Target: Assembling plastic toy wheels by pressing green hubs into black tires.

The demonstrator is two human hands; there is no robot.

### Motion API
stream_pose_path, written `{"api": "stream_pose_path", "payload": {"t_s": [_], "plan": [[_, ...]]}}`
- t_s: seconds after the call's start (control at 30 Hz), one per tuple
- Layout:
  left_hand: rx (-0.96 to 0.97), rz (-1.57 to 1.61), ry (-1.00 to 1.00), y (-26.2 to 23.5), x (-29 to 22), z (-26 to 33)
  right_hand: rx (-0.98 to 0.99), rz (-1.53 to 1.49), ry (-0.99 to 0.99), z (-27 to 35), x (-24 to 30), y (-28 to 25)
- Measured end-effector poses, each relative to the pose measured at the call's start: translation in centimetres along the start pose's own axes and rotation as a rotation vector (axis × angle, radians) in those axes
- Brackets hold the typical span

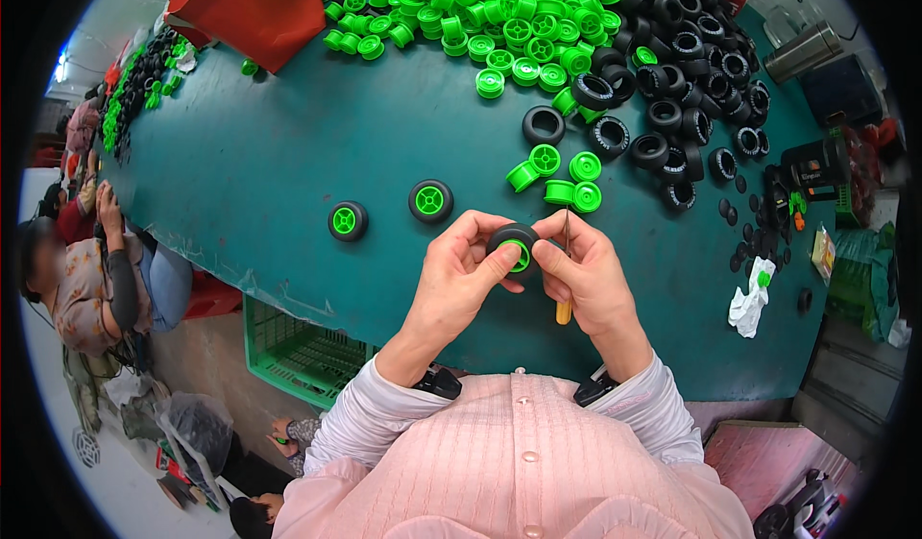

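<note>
Close in front of me, a small toy wheel (pixel 520 239), a black tyre around a green rim, is pinched between both hands. My left hand (pixel 453 268) grips its left side with the thumb over the rim. My right hand (pixel 593 272) presses the tyre's right side. Tucked in the right hand's fingers is a thin metal tool with a yellow handle (pixel 564 311); its exact kind I cannot tell. Just beyond the hands lie several loose green rims (pixel 585 167). Two wheels with tyres fitted, one wheel (pixel 430 201) and another wheel (pixel 347 220), rest to the left.
A heap of green rims (pixel 519 30) and a pile of black tyres (pixel 687 69) cover the far side of the green table (pixel 288 145). Small black discs (pixel 754 237) and a white tissue (pixel 748 309) lie right. A red bag (pixel 254 11) stands far left; people sit beyond the left edge.
</note>
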State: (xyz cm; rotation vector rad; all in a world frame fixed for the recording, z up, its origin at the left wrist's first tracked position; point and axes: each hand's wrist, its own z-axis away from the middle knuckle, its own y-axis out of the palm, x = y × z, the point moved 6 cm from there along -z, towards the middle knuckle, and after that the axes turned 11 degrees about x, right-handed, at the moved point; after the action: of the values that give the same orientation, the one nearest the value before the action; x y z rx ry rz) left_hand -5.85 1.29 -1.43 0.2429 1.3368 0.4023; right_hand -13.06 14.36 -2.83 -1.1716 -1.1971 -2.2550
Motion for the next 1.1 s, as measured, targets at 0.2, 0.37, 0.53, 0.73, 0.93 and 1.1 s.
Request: {"api": "stream_pose_path", "payload": {"t_s": [0.2, 0.37, 0.53, 0.73, 0.93, 1.1], "plan": [[-0.120, 0.015, 0.029, 0.1, -0.2, 0.0, -0.082, 0.169, -0.021, -0.4, 1.1, -0.1], [-0.044, -0.011, 0.072, 0.4, -0.1, -0.5, -0.124, 0.411, -0.031, -0.5, 2.0, -0.1], [-0.099, 0.086, 0.044, 0.2, -0.1, -0.4, -0.102, 0.272, -0.043, -0.3, 1.7, 0.0], [-0.014, 0.055, -0.034, -1.0, 0.4, -0.2, -0.078, 0.216, -0.063, -0.1, 2.0, -0.8], [0.005, 0.074, -0.049, -0.9, 0.4, 0.0, -0.090, 0.389, -0.054, 0.5, 2.1, -0.3], [-0.037, 0.092, -0.023, -1.1, 0.4, 0.1, -0.079, 0.242, -0.053, 0.6, 1.2, -0.5]]}}
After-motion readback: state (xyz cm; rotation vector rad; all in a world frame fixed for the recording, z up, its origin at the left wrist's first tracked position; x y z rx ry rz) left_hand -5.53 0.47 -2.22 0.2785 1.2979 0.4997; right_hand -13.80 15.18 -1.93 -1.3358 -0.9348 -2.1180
